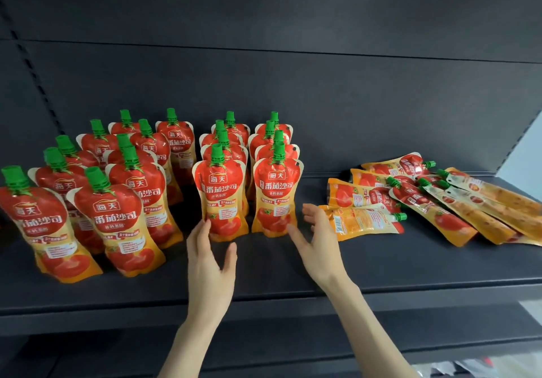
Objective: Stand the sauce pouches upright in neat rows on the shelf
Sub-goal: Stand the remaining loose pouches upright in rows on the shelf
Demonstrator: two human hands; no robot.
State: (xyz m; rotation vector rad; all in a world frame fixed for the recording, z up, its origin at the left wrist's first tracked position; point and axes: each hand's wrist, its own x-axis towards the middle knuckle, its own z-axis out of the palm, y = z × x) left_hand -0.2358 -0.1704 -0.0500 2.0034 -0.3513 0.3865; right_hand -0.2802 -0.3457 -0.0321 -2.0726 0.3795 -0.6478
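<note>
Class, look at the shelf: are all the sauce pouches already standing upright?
No: a pile of pouches lies flat on the right of the shelf, beyond the right hand.

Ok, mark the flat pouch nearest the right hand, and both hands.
flat pouch [362, 221], head view, label middle
left hand [209, 256], head view, palm
right hand [318, 241], head view, palm

Nineteen upright pouches [220, 193], eight flat pouches [363, 221]
</note>
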